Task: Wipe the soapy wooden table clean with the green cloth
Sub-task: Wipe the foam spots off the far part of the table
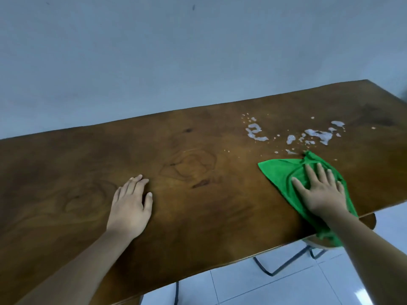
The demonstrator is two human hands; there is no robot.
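Near the right end of the tabletop (198, 150), the green cloth (279, 172) lies flat with its near corner trailing over the front edge, just short of the soap suds (319, 135), which sit in two patches a little farther back; only the cloth's far tip touches the nearest flecks. The main risk, as I judge it, is that a forward push spreads the foam into a thin film or flicks droplets toward the far edge instead of lifting them, since the cloth is single-layered and partly bunched under the palm. The overhanging corner could also drag the cloth off the edge if pressure eases.

Over the cloth, the right hand (319, 190) is flat, its fingers straight and slightly spread, pressing down on the fabric without curling round it. Farther left, the left hand (132, 201) rests palm-down on bare wood, fingers straight and close together, holding nothing and apparently bracing the body.
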